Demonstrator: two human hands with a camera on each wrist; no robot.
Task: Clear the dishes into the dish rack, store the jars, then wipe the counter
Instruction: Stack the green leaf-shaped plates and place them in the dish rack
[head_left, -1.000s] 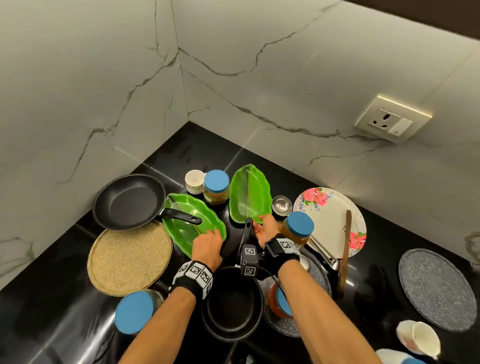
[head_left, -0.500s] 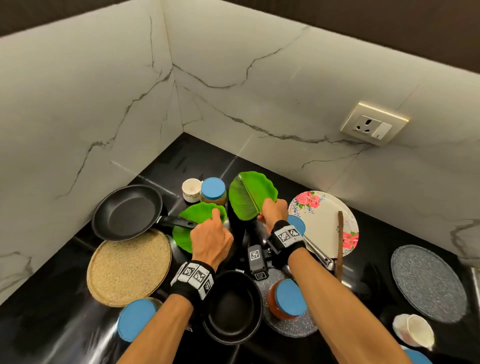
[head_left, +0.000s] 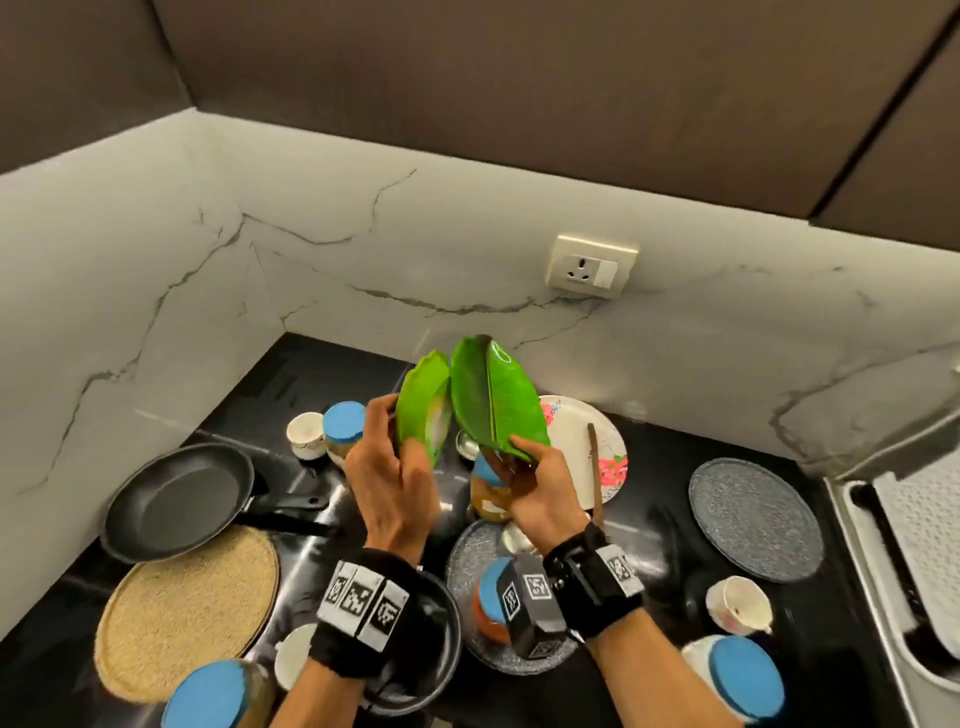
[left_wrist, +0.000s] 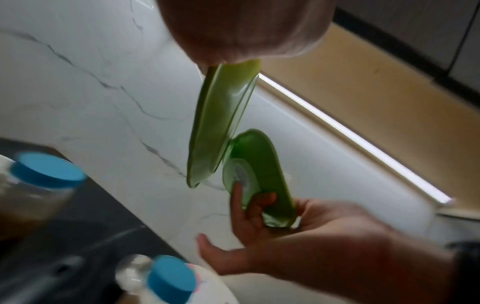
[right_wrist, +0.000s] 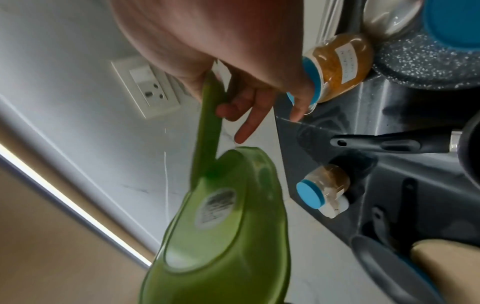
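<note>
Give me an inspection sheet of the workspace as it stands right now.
Surface: black counter, crowded, in a marble-walled corner.
Job's things: two green leaf plates, both lifted and tilted on edge, one in each hand, rims close together; left plate, right plate. Blue-lidded jars stand around, one at the back. Frying pan, floral plate, cups not yet cleared.
Clutter: woven mat, grey speckled mat, wooden spatula.
Grips: left hand holds the left plate; right hand pinches the right plate's lower end.
Cables: nothing seen.
Surroundings: wall socket, dark cabinets above, dish rack at the right edge.
</note>
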